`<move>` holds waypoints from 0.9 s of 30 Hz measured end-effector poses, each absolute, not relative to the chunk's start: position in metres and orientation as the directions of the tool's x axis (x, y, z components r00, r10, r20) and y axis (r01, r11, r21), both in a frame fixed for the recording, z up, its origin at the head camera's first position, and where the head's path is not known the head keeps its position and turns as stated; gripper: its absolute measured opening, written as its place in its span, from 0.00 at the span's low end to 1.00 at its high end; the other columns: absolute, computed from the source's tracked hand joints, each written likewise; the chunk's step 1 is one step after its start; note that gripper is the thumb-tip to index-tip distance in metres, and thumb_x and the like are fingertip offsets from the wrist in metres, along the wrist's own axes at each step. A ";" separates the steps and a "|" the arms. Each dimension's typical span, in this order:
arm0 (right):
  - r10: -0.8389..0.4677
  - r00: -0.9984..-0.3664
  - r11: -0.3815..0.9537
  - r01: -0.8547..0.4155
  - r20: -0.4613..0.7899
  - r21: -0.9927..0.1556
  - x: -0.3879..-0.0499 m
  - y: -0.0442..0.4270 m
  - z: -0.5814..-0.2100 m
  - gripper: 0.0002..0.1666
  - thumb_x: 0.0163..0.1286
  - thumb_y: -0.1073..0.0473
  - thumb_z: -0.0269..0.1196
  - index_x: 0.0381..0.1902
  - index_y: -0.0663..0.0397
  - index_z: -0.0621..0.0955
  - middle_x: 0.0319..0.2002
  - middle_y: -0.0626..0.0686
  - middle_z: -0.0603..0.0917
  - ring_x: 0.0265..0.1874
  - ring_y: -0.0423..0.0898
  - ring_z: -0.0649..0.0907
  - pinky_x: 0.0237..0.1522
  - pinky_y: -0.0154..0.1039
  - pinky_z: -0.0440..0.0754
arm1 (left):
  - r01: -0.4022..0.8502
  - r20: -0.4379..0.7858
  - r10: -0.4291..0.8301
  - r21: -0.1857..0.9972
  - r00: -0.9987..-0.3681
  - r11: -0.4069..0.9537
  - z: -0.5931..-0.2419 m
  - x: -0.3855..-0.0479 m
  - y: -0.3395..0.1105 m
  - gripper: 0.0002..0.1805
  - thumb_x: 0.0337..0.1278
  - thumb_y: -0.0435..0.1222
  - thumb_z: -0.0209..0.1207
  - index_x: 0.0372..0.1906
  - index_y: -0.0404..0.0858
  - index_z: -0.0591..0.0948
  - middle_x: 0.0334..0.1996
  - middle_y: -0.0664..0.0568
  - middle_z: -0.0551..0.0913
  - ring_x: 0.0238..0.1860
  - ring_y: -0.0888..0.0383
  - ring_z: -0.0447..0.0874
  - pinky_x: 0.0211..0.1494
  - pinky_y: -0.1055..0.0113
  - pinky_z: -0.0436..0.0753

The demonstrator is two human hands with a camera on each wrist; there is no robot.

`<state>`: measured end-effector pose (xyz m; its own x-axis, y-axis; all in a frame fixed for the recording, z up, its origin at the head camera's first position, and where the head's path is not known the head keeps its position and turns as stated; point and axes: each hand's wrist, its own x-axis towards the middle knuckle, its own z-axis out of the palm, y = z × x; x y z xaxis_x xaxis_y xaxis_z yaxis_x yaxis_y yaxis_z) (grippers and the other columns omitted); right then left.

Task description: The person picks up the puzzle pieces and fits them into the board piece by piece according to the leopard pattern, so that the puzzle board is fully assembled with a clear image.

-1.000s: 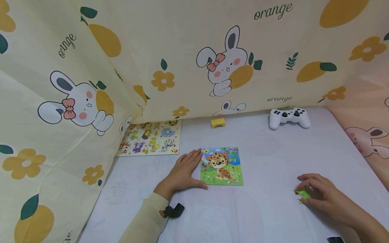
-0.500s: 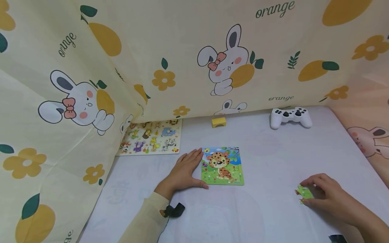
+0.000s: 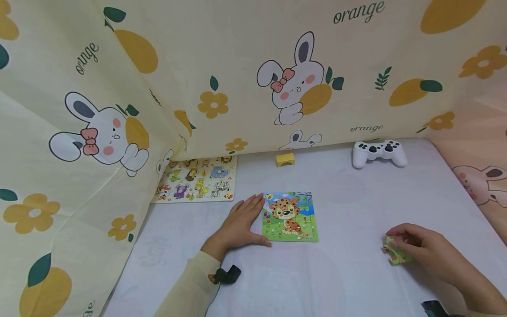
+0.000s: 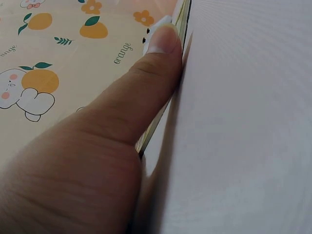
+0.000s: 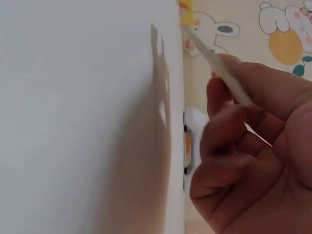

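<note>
A square jigsaw puzzle [image 3: 290,216] with a spotted leopard cub on green grass lies flat on the white table. My left hand [image 3: 237,226] rests at its left side with fingers straight, fingertips by the upper left edge and thumb near the lower left corner. The left wrist view shows the thumb [image 4: 156,63] stretched along the puzzle's thin edge. To the right, my right hand [image 3: 425,248] pinches a green jigsaw piece [image 3: 397,255] between thumb and fingers. In the right wrist view this piece [image 5: 219,68] appears edge-on, apart from the table surface; its picture side is hidden there.
A white game controller [image 3: 379,153] sits at the back right. Near the cloth wall [image 3: 237,79] stands a yellow arch block [image 3: 285,160]. An animal peg board [image 3: 198,182] lies at the back left, partly covered by the cloth.
My right hand has turned the jigsaw piece and changed its finger hold, with the thumb now over the piece. My left hand and the puzzle stay in place.
</note>
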<state>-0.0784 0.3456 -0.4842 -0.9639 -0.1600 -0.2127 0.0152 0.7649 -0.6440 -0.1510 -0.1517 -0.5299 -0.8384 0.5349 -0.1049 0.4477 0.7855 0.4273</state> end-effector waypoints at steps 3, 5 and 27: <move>-0.149 -0.968 0.749 0.025 -0.205 -0.662 -0.083 0.339 -0.481 0.15 0.80 0.56 0.70 0.58 0.57 0.87 0.41 0.50 0.82 0.35 0.45 0.78 0.28 0.36 0.81 | 0.446 -0.107 0.532 0.423 -0.840 0.789 -0.530 -0.151 -0.152 0.76 0.45 0.80 0.68 0.91 0.45 0.48 0.89 0.60 0.40 0.87 0.60 0.32 0.86 0.52 0.37; -0.145 -0.970 0.725 0.028 -0.193 -0.688 -0.086 0.334 -0.479 0.17 0.79 0.56 0.71 0.58 0.59 0.86 0.40 0.51 0.82 0.33 0.46 0.79 0.26 0.37 0.82 | 0.447 -0.105 0.533 0.423 -0.840 0.788 -0.530 -0.151 -0.152 0.76 0.45 0.80 0.68 0.91 0.45 0.49 0.89 0.60 0.40 0.87 0.60 0.32 0.86 0.52 0.37; -0.270 -0.963 0.440 -0.108 -0.017 -0.891 -0.131 0.245 -0.481 0.18 0.77 0.67 0.70 0.61 0.62 0.84 0.37 0.55 0.85 0.30 0.51 0.85 0.32 0.41 0.89 | 0.455 -0.094 0.540 0.429 -0.837 0.780 -0.530 -0.151 -0.152 0.76 0.45 0.80 0.68 0.90 0.44 0.50 0.89 0.58 0.41 0.87 0.59 0.34 0.86 0.50 0.38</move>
<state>-0.1313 0.2453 -0.4809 -0.9628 -0.2697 -0.0167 -0.1078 0.4400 -0.8915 -0.1509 -0.1516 -0.5303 -0.8366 0.5398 -0.0940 0.4552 0.7802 0.4290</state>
